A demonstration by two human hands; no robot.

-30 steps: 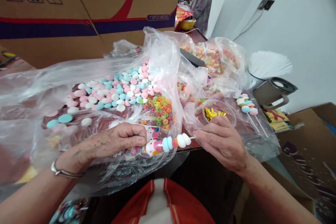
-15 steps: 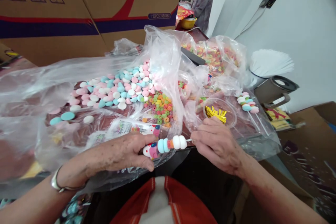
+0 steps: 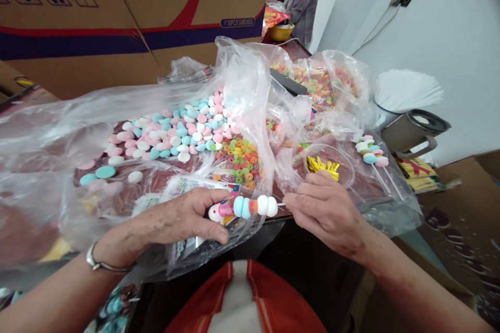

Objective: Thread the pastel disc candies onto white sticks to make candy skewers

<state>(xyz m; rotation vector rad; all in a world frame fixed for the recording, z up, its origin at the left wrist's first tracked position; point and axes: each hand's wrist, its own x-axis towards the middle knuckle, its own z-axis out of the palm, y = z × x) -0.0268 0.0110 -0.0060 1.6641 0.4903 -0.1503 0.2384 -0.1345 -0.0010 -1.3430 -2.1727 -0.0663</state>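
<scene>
A candy skewer (image 3: pixel 245 207) lies nearly level at the table's front edge, with blue, orange-pink and white sweets threaded on a thin white stick. The stick's bare end is pinched in the closed fingers of my right hand (image 3: pixel 322 213). At the other end, my left hand (image 3: pixel 191 216) has its thumb and forefinger on either side of a small printed plastic bag (image 3: pixel 220 212), pink and white. That bag meets the skewer's blue end; how far the skewer reaches into it I cannot tell. More printed bags (image 3: pixel 187 184) lie beneath my left hand.
Pink, white and blue sweets (image 3: pixel 167 135) spread over clear plastic, beside ring candies (image 3: pixel 238 161). Gold twist ties (image 3: pixel 323 166) sit in a round clear dish. Finished skewers (image 3: pixel 373 152), a steel mug (image 3: pixel 414 130) and white sticks (image 3: pixel 408 91) stand right. Behind are a carton (image 3: pixel 117 15) and a person (image 3: pixel 307 0).
Both hands and the skewer have risen slightly in the view. My left forefinger has drawn back a little from the blue sweets; my right hand keeps its pinch on the stick.
</scene>
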